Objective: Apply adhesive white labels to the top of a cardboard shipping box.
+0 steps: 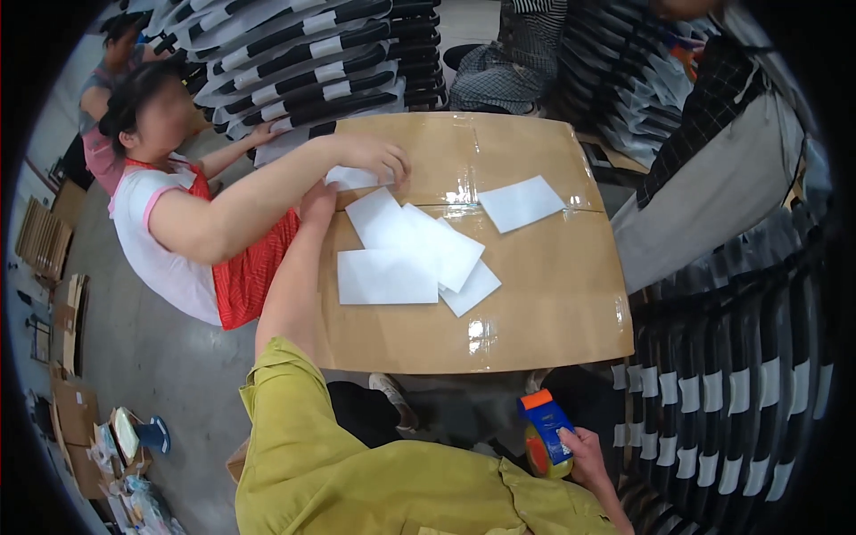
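Cardboard-topped desk [553, 330], loose white sheets [388, 276] overlapping mid-surface. Right hand [585, 452] clamped on blue-orange handheld tool [553, 437] short of near edge; left hand [317, 203], well apart, at far-left sheet [351, 180], can't tell if gripping. Co-worker's hand [385, 160] crowds same sheet; crossed pulls could crease it.

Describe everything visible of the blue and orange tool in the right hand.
The tool has a smooth, plastic-looking blue body with pale markings, a blunt orange end and a rounded red-and-yellow part on its left. It tilts slightly, orange end uppermost in the picture, between the cardboard surface and the person's body. The right hand grips its right side; whether it touches the clothing is unclear.
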{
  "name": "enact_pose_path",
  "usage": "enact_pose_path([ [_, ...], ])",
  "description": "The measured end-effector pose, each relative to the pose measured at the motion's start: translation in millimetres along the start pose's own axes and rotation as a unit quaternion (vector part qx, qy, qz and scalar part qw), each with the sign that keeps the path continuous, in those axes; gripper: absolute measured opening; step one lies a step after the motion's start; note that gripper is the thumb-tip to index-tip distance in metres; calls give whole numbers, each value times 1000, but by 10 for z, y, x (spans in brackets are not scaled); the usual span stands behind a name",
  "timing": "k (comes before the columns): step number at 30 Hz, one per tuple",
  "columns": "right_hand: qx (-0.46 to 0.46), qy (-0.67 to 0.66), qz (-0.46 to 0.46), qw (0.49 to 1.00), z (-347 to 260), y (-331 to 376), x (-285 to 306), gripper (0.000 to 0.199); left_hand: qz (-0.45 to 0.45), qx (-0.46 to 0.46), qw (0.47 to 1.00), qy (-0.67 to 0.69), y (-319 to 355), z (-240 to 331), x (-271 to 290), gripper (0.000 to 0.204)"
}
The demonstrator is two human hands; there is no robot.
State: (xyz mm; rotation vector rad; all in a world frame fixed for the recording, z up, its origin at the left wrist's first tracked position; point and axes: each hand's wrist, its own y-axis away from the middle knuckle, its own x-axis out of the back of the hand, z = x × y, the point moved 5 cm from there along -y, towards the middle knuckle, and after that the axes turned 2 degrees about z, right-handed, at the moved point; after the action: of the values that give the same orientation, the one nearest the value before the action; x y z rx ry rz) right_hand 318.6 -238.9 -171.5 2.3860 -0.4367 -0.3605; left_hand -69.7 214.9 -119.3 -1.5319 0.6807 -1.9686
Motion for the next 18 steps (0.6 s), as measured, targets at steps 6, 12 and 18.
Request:
enact_pose_path([
  [6, 15, 21, -9, 1000, 188, 156, 92, 18, -144, -140, 952, 229, 637, 766, 1124, 23],
  [12, 60, 32, -55, 996, 152, 363, 72, 18, -227, -263, 937, 40, 1122, 911, 1557, 64],
  [18, 153, 77, -49, 984, 57, 532, 248, 22, -255, -116, 871, 402, 995, 1095, 2048, 61],
])
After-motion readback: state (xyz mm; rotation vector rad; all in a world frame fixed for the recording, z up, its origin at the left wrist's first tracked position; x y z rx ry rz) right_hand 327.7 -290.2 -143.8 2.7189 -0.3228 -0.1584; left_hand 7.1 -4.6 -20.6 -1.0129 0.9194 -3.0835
